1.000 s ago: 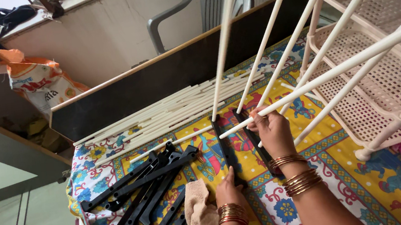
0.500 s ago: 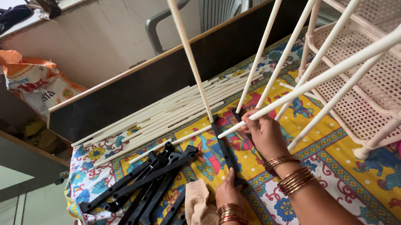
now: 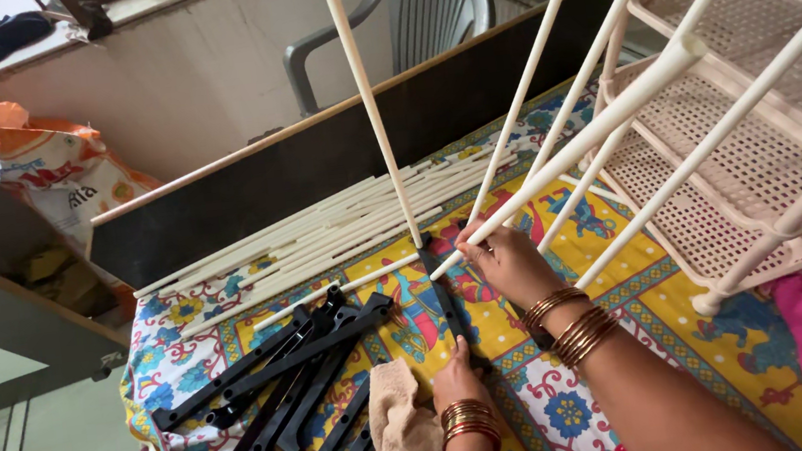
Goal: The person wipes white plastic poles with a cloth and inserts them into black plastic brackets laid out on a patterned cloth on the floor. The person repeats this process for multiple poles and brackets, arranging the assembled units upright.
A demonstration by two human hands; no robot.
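Looking down from the head camera, the person's two hands work on a bed covered with a bright yellow flowered cloth [image 3: 698, 363]. The left hand [image 3: 456, 378] lies low on the cloth, pressing down on the near end of a long flat black plastic bar [image 3: 443, 296]. Its fingers are curled over the bar, but how tight they grip cannot be told. Red and gold bangles sit on that wrist. The right hand [image 3: 506, 262] is just above, at the far end of the same bar. Its fingers are pinched shut around the bottom end of a thin cream plastic rod [image 3: 366, 98], which stands up tall and leans a little to the left. The rod's tip meets the bar. More cream rods stick up next to it and reach a cream plastic rack with tiny holes [image 3: 764, 144] on the right. A pile of loose cream rods [image 3: 321, 230] lies flat farther back. A heap of black bars [image 3: 288, 379] lies to the left. A small tan rag [image 3: 402, 432] lies beside the left hand.
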